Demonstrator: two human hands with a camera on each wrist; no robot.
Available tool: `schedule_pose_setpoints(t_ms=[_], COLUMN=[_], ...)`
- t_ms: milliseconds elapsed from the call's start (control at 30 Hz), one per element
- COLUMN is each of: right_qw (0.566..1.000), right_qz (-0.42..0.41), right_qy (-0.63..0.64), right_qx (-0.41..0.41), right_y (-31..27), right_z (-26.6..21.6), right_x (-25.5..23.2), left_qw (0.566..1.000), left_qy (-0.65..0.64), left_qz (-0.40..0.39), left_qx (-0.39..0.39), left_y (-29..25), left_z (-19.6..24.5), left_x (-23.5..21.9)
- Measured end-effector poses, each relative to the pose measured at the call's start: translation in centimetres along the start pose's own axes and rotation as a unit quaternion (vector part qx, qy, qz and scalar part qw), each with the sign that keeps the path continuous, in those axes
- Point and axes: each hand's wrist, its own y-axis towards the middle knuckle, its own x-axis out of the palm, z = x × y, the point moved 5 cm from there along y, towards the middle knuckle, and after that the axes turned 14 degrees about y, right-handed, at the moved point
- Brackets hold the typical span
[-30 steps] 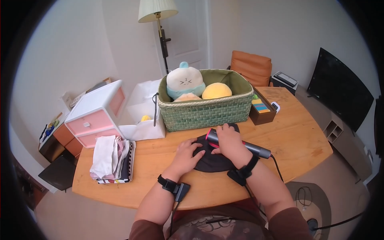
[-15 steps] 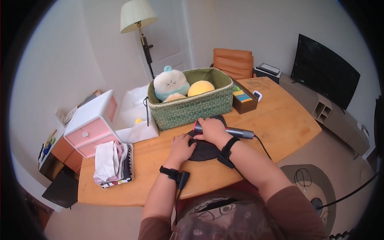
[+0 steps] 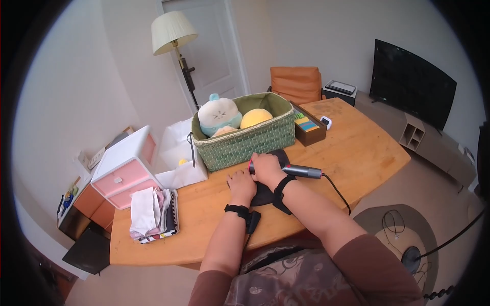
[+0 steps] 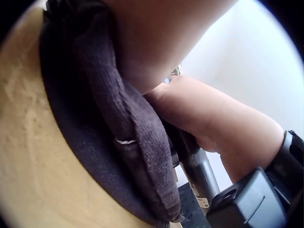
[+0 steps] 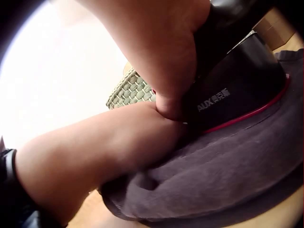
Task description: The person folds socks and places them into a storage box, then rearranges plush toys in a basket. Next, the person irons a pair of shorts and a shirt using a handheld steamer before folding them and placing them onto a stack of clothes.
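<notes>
A dark folded cloth item (image 3: 263, 196) with a thick rolled edge lies on the table in front of the green basket. My right hand (image 3: 268, 168) grips a dark grey corded appliance (image 3: 306, 171) with a cylindrical handle. Its red-rimmed black head, lettered AUX (image 5: 237, 95), rests on the cloth in the right wrist view. My left hand (image 3: 242, 184) lies flat on the cloth's left side, close beside the right hand. In the left wrist view, the cloth's seam and a pale stitch (image 4: 126, 141) show; the left fingertips are hidden there.
The green woven basket (image 3: 245, 148) holds plush toys. Left of it stand a white fabric box (image 3: 186, 176), a pink-fronted drawer unit (image 3: 127, 173) and a stack of folded clothes (image 3: 150, 217). A brown box (image 3: 314, 135) stands right. The appliance's cord (image 3: 337, 191) runs toward the table's front edge.
The head view has turned to the right. My left hand has come closer to the right hand over the cloth. The right hand still grips the appliance.
</notes>
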Motion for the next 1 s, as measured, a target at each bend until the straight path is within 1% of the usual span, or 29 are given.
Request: schedule_pose_setpoints(t_ms=[33, 67, 133, 267, 367, 433, 533, 667, 767, 867, 1000], right_qw=[1.000, 1.000, 1.000, 0.999, 0.998, 0.999, 0.999, 0.999, 1.000, 0.999, 0.999], right_qz=[-0.007, -0.007, 0.010, -0.014, -0.020, -0.025, -0.024, -0.019, -0.021, -0.036, -0.035], right_qy=[0.021, 0.022, -0.002, -0.033, -0.055, -0.041, 0.026, 0.016, 0.011, 0.006, -0.029], right_qx=[-0.019, -0.016, -0.015, 0.023, 0.028, 0.020, -0.016, -0.019, -0.018, 0.004, 0.019], right_y=[-0.1, -0.3, -0.5, -0.7, -1.6, -2.5, -3.9, -4.7, -4.0, -3.2, -2.2], right_z=[0.2, 0.2, 0.0, 0.0, 0.2, 0.8, 0.8, 0.6, 0.8, 1.0, 0.9], right_x=[0.3, 0.1, -0.2, -0.6, -1.0, -1.4, -2.2, -2.4, -2.1, -1.6, -1.4], left_qw=[1.000, 0.999, 0.999, 1.000, 0.999, 0.999, 0.998, 0.996, 0.998, 0.998, 0.997], left_qy=[0.009, 0.017, 0.018, 0.017, 0.013, 0.022, 0.040, 0.048, 0.044, 0.054, 0.067], left_qz=[-0.018, -0.035, -0.030, -0.022, -0.040, -0.043, -0.050, -0.069, -0.049, -0.036, -0.021], left_qx=[0.004, 0.008, 0.007, 0.014, 0.009, 0.013, 0.013, 0.014, 0.017, 0.019, 0.032], left_y=[0.0, 0.0, 0.1, -0.3, -0.4, -0.5, -0.4, -0.6, -0.4, -0.6, -0.7], left_z=[0.0, 0.1, 0.2, 0.3, 0.3, 0.3, 0.4, 0.5, 0.6, 0.9, 1.1], left_x=[0.1, 0.1, 0.0, -0.5, -1.0, -0.7, -1.3, -1.5, -0.9, -0.7, -0.7])
